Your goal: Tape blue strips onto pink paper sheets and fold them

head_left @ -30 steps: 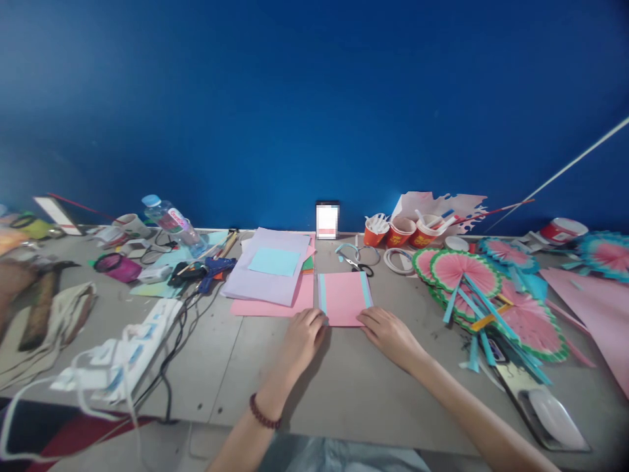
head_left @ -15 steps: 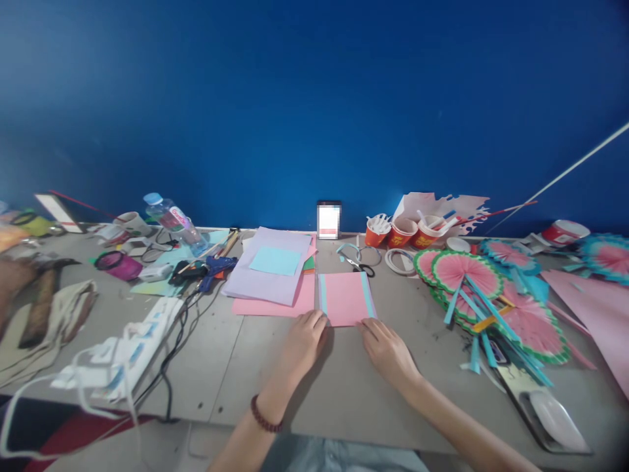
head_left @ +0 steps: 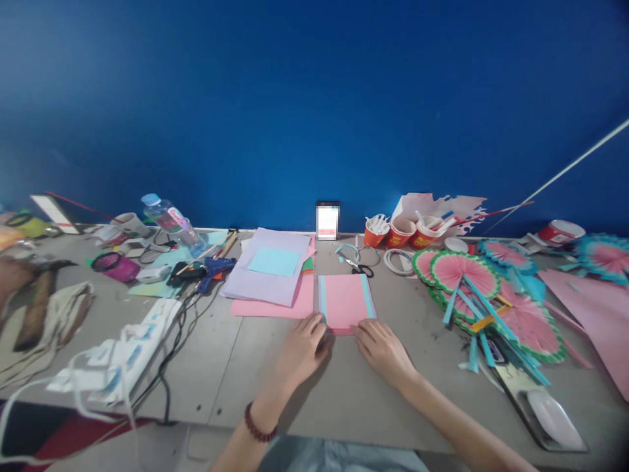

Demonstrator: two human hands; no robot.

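A pink sheet of paper (head_left: 344,298) with light-blue strips down its left and right sides lies in front of me. A narrow fold runs along its near edge. My left hand (head_left: 303,344), with a dark beaded bracelet on the wrist, has its fingers closed at the near left corner. At the near right corner my right hand (head_left: 383,346) grips the paper with bent fingers; the thumb is mostly hidden. Just beyond the sheet is a pair of scissors (head_left: 361,269). Left of it lie lilac sheets (head_left: 265,288) with a light-blue piece (head_left: 275,261) on top.
Pink-and-green paper fans (head_left: 466,275) lie to the right, near a white mouse (head_left: 555,418). Red paper cups (head_left: 401,234) and a phone (head_left: 327,221) stand by the blue wall. A power strip (head_left: 132,354), cables and a plastic bottle (head_left: 174,219) are on the left.
Both hands have come slightly nearer to me at the paper's near edge. A folded pink band now shows there between my fingers.
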